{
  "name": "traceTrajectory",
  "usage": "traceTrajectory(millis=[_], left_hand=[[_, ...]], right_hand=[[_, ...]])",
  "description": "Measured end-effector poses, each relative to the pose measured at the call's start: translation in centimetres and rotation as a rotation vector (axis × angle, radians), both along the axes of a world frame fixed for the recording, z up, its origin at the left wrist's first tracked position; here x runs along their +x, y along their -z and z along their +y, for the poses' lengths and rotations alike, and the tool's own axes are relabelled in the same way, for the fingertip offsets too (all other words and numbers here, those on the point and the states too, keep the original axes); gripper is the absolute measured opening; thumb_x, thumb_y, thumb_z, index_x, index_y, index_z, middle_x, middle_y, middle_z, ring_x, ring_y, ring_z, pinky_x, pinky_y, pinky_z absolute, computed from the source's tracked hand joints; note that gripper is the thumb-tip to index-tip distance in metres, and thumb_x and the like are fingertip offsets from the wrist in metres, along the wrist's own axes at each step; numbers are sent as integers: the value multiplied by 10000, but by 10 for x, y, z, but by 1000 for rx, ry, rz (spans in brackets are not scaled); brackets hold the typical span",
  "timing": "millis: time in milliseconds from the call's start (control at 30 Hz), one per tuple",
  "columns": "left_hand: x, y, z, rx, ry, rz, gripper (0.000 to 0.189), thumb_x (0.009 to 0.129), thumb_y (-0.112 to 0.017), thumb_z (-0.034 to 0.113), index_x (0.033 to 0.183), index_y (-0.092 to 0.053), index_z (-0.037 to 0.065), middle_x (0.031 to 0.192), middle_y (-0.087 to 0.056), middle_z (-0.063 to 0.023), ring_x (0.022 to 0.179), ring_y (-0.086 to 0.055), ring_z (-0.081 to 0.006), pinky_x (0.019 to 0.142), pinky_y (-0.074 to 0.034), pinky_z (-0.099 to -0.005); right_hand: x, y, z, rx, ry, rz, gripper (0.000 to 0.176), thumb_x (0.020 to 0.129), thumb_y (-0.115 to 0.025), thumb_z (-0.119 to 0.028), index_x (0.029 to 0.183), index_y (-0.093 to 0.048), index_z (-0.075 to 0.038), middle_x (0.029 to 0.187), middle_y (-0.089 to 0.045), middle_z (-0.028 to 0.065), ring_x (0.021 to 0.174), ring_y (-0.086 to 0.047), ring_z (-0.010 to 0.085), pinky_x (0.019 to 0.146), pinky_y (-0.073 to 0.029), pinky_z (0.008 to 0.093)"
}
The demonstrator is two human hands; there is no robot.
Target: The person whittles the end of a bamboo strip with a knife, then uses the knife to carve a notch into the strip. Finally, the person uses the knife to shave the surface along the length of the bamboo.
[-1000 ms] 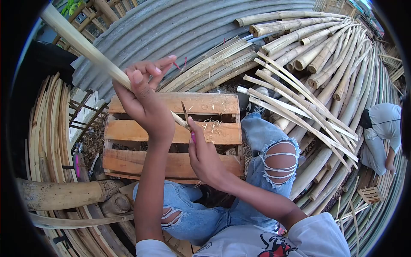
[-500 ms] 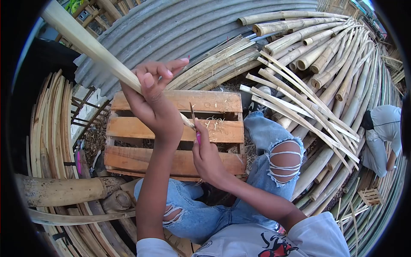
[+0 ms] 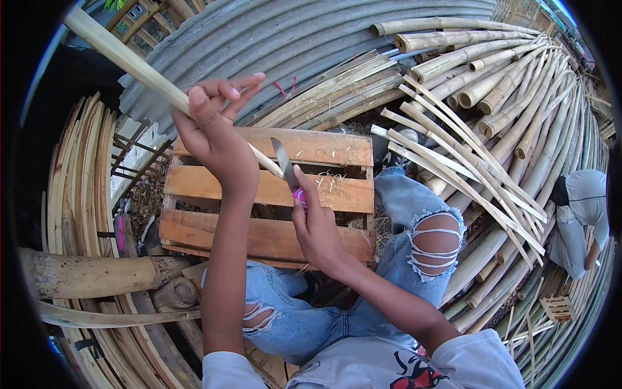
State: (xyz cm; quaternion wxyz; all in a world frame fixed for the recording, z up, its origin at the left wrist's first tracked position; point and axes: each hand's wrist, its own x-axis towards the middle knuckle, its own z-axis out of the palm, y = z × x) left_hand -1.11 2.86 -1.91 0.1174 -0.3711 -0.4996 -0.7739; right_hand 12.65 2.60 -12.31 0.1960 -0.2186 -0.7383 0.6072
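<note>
A long pale bamboo strip (image 3: 133,61) slants from the upper left down over a slatted wooden crate (image 3: 214,227). My left hand (image 3: 220,139) holds it partway along, thumb pressed against it and the other fingers loosely raised. Its lower end lies beside the blade of a knife (image 3: 283,162). My right hand (image 3: 317,230) is closed around the knife's pink handle, index finger along the base of the blade. The blade points up and away, its flat side showing. Thin curly shavings (image 3: 330,185) lie on the crate slats.
Bamboo poles (image 3: 483,91) are stacked at the right, with split strips (image 3: 466,165) across them. Corrugated metal sheet (image 3: 259,45) lies beyond the crate. Bundled strips (image 3: 74,175) and a thick bamboo pole (image 3: 91,275) are at my left. Another person (image 3: 583,207) bends over at far right.
The knife has turned so its flat side faces me, and its blade now sits at the strip's lower end. My left hand has shifted slightly left with the strip.
</note>
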Motion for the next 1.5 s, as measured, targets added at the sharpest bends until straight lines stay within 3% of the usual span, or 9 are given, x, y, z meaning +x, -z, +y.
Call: traceTrajectory(millis=[133, 267, 333, 500, 567, 700, 867, 1300, 1500], left_hand=[[-3, -1, -2, -19, -47, 1, 306, 1019, -321, 305, 927, -340, 14, 822, -495, -109, 810, -660, -311, 777, -576, -444], [-1, 0, -1, 8, -1, 17, 303, 1021, -313, 297, 928, -350, 11, 818, -499, -110, 807, -661, -310, 774, -572, -441], [-2, -2, 0, 14, 3, 35, 299, 1021, -312, 294, 931, -350, 11, 818, -500, -109, 810, -661, -311, 781, -570, -445], [7, -1, 3, 5, 34, 51, 287, 1018, -323, 287, 944, -356, 12, 809, -508, -105, 802, -657, -299, 782, -567, -446], [7, 0, 3, 29, 37, 65, 280, 1018, -325, 279, 944, -358, 10, 807, -509, -105, 792, -656, -296, 782, -566, -446], [8, 0, 2, 27, 46, 12, 268, 1019, -322, 264, 941, -361, 11, 811, -511, -100, 794, -657, -288, 783, -565, -445], [5, 3, -3, 27, 60, 40, 265, 1014, -339, 271, 944, -351, 16, 810, -508, -103, 796, -658, -292, 778, -567, -438], [12, 4, 1, 26, 155, 84, 250, 1005, -377, 263, 946, -325, 26, 826, -510, -104, 798, -667, -275, 762, -573, -386], [13, 2, 6, 10, 123, 84, 287, 1012, -336, 284, 920, -348, 12, 805, -511, -112, 789, -666, -289, 747, -577, -409]], right_hand=[[-10, -31, 1, 148, -20, 100, 539, 951, -407, -104, 1448, -199, -109, 566, -535, 229, 498, -552, 420, 507, -404, 519], [-7, -13, -8, 266, 37, -34, 557, 942, -424, -88, 1451, -199, -110, 554, -523, 236, 501, -554, 418, 508, -412, 511], [-1, -15, 0, 88, -10, -37, 577, 934, -426, -80, 1457, -183, -112, 551, -522, 238, 510, -556, 424, 514, -419, 511], [0, -33, -4, 147, -27, 82, 567, 945, -407, -100, 1462, -177, -123, 540, -523, 226, 504, -558, 415, 506, -426, 509], [1, -6, -7, 269, 16, -107, 581, 935, -428, -98, 1460, -180, -115, 530, -517, 219, 497, -554, 415, 506, -428, 510], [1, -28, 0, 212, -38, -16, 622, 911, -450, -90, 1464, -169, -128, 518, -513, 221, 506, -554, 434, 510, -431, 528], [3, -30, 4, 308, -72, -223, 639, 900, -446, -71, 1464, -147, -108, 541, -527, 235, 543, -563, 443, 576, -437, 540], [9, -32, 22, 158, -44, 111, 471, 947, -404, -56, 1411, -323, -88, 627, -523, 242, 528, -522, 405, 556, -414, 453], [3, -52, 16, 293, -33, 100, 531, 933, -411, -55, 1441, -262, -90, 610, -534, 249, 560, -563, 404, 549, -415, 491]])
